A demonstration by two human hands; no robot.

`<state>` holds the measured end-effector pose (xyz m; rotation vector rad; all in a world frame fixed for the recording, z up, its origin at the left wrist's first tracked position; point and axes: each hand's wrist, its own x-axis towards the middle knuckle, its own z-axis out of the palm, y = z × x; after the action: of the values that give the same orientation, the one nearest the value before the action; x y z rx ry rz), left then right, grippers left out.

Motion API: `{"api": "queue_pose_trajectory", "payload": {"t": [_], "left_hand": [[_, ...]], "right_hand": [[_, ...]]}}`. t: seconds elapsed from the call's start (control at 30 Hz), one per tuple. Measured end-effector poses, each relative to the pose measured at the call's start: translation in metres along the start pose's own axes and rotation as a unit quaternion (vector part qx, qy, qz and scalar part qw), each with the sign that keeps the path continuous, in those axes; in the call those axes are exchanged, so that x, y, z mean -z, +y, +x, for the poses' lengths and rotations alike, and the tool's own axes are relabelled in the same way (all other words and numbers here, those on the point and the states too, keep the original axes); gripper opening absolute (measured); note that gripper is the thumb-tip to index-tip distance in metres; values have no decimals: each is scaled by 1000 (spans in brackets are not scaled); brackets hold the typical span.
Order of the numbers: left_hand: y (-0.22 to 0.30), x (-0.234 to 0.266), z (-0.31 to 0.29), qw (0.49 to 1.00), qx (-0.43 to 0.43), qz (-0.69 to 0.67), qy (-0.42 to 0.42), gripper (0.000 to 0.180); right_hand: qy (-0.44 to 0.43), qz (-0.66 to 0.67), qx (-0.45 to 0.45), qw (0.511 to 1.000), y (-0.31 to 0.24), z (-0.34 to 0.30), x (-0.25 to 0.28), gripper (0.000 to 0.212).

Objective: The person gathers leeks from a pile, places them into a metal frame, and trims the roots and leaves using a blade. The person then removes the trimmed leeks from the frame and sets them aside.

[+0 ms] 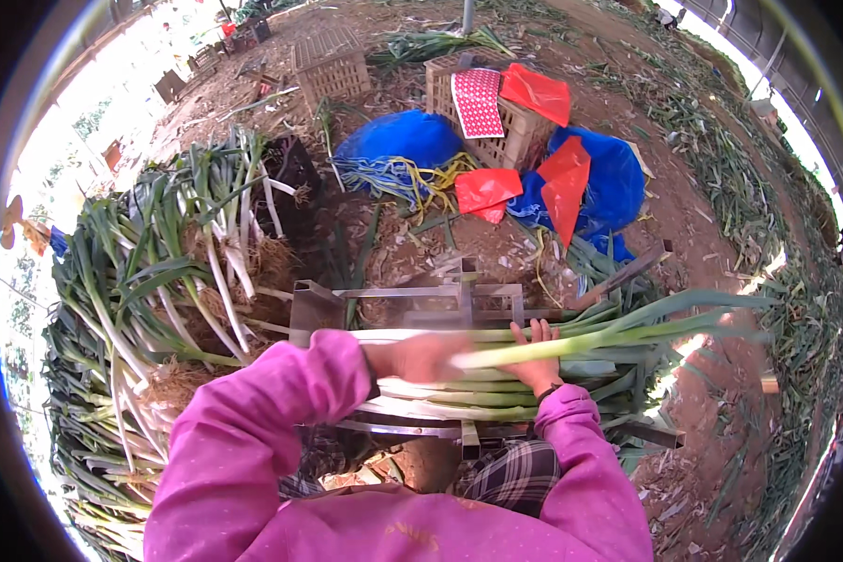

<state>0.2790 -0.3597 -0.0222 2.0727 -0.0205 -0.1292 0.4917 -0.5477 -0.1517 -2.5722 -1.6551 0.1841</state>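
Note:
My left hand (pixel 420 358), smeared by motion, is closed around the white end of a leek (pixel 590 343) whose green leaves stretch to the right. That stalk crosses over my right hand (pixel 538 367), and its fingers point away from me, stretched out above the stalk. Beneath both hands, more leeks (pixel 440 398) lie side by side on a metal frame (pixel 393 305), white ends left and leaves right. My right palm is down at these leeks; whether it presses on them is hidden.
At the left is a large heap of rooted leeks (pixel 150 290). Plastic crates (pixel 332 64) stand ahead, with blue net bags (pixel 398 138), red plastic sheets (pixel 489 190) and yellow and blue ties (pixel 421 180) near them. Leaf scraps (pixel 749 187) litter the soil at right.

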Motion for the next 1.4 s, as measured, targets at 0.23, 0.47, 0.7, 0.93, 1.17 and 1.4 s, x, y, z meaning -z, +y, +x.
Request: {"api": "queue_pose_trajectory", "payload": {"t": [0.23,0.47,0.7,0.93,1.17,1.4], "left_hand": [[-109,13,23,963,195,185,10,40],[-147,-22,13,919,234,258,187,47],[-176,-18,-4,917,251,260,170,48],[-181,-5,-14,917,303,227,122,57],[-177,-12,10,924,326,177,89,64],[-102,69,-29,888,222,268,299,20]], "right_hand": [[-171,70,-110,977,10,-2,19,83],[-47,7,-58,997,14,-8,14,86],[56,24,9,998,14,-3,20,70],[220,-27,122,967,-20,47,50,30],[39,1,1,999,14,28,3,43],[20,25,-29,999,7,23,4,67]]}}
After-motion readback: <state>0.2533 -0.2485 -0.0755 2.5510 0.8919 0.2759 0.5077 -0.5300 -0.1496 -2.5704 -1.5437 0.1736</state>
